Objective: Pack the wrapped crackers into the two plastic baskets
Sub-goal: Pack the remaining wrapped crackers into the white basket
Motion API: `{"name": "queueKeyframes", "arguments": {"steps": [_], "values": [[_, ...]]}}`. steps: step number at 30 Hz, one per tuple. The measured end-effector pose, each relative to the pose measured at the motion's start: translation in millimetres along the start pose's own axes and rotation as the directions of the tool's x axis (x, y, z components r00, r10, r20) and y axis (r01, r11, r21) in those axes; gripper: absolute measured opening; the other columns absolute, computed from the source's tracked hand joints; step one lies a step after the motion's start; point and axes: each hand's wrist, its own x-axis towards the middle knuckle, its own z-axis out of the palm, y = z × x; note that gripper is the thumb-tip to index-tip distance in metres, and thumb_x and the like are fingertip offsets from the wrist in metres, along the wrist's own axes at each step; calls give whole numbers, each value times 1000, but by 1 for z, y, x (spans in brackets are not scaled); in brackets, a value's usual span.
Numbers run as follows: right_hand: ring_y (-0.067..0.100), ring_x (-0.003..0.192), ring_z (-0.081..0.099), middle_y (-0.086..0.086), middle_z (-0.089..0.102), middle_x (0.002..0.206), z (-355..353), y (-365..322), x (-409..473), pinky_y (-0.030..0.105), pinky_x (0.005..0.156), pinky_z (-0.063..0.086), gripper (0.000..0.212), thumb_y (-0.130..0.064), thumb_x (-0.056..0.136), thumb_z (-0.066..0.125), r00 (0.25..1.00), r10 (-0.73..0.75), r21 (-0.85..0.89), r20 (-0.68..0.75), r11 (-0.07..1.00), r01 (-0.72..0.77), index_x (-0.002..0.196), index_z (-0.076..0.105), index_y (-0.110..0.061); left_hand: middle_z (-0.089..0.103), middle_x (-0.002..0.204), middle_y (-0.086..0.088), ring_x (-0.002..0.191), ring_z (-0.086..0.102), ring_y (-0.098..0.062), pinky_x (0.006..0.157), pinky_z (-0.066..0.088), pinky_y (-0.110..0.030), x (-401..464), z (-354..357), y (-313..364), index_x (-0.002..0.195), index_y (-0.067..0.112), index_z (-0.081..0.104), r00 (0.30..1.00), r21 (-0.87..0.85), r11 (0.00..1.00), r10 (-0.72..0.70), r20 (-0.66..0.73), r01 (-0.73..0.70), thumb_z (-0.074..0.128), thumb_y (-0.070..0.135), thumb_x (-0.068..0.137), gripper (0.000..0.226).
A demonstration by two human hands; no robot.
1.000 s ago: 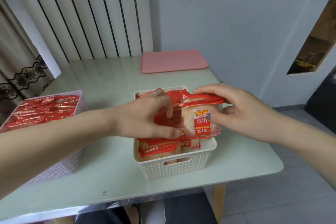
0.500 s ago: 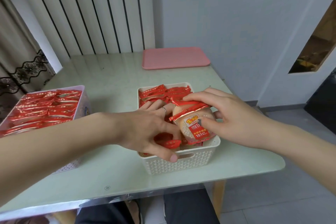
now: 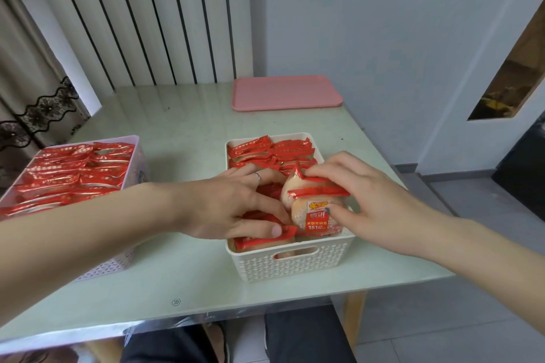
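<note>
A white plastic basket [image 3: 290, 265] stands at the table's front right, packed with red-wrapped crackers [image 3: 271, 150]. My right hand [image 3: 371, 200] grips one wrapped cracker [image 3: 314, 211] upright at the basket's near right corner, fingers over its top and thumb on its front. My left hand [image 3: 233, 206] reaches into the basket beside it, its fingers spread on the packets and its thumb pressing on a packet near the front wall. A pink plastic basket [image 3: 118, 265] at the left holds rows of the same red packets [image 3: 73, 174].
A pink tray [image 3: 284, 93] lies at the table's far edge against the wall. The glass-topped table [image 3: 182, 283] ends just right of the white basket. A radiator and a curtain stand behind the table. My legs show under the near edge.
My right hand has lowered the cracker from above the basket down into its near right corner. My left hand has moved deeper among the packets.
</note>
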Motion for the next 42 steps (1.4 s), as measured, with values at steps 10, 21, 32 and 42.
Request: {"name": "queueKeyframes", "arguments": {"steps": [10,21,32,42], "values": [[5,136,30,-14,39,147,-3,-8,6,26,116,28,47,-27,99,52,968,48,-238,248,971,13,145,49,-36,37,147,20,131,28,-9,118,21,-36,8,6,1,121,45,62,998,63,998,35,-60,-32,40,62,96,39],[4,150,-23,-11,-14,167,14,-41,-12,29,122,-16,76,-67,97,3,892,191,-438,410,899,9,161,-5,-25,44,134,3,123,46,-14,103,40,-32,-1,5,1,115,19,50,982,-133,987,60,-179,-84,75,41,85,44],[16,155,0,1,2,169,45,-21,63,41,125,-3,62,-44,107,9,932,335,-442,138,863,-244,161,6,-15,-20,167,-3,153,-19,-15,126,-5,-40,12,9,0,158,18,-17,889,224,895,-425,169,385,21,101,61,133],[17,154,11,0,18,167,45,-20,89,47,125,1,68,-43,101,-2,969,246,-490,29,848,-201,160,18,-17,-10,166,0,153,-13,-20,125,-6,-43,20,-13,-8,158,21,2,905,185,901,-414,94,393,54,97,54,138]]}}
